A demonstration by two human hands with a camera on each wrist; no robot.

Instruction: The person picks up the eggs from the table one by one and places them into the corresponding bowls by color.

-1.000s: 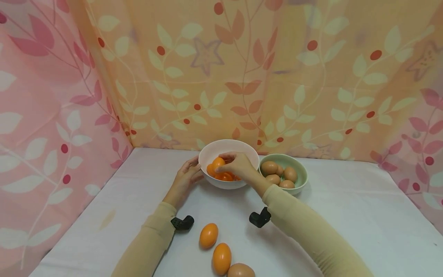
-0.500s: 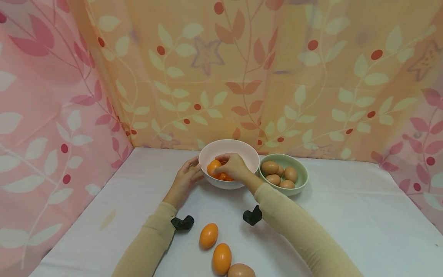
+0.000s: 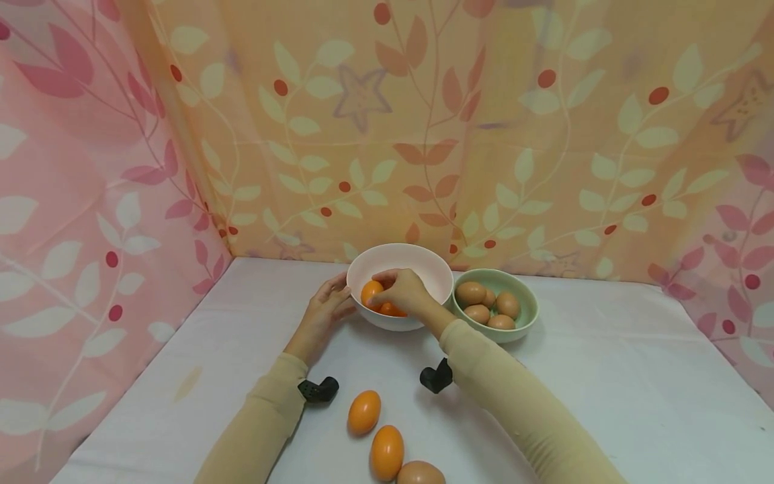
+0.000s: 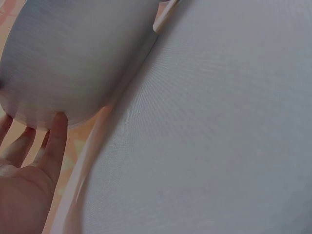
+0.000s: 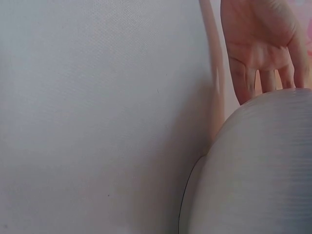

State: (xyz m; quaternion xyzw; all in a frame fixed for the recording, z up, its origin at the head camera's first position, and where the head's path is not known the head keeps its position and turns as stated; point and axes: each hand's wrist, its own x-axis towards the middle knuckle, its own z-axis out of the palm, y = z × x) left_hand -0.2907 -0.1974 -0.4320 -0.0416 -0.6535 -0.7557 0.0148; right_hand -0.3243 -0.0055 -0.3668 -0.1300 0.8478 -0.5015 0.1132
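A white bowl stands at the back of the table with several orange eggs in it. My right hand reaches into it from the right, thumb and fingers around an orange egg low at the left side. In the right wrist view, the bowl's wall hides my fingertips. On the bowl's left, the fingers of my left hand rest against the outside near the rim. The left wrist view shows these extended fingers touching the bowl's wall.
A green bowl holding several brown eggs stands right beside the white one. Nearer the front lie two orange eggs and a brown egg on the white-covered table. Patterned curtains close off the back and sides.
My right hand has moved left and lower into the white bowl, taking the orange egg down to its left side. The left hand has stayed in place.
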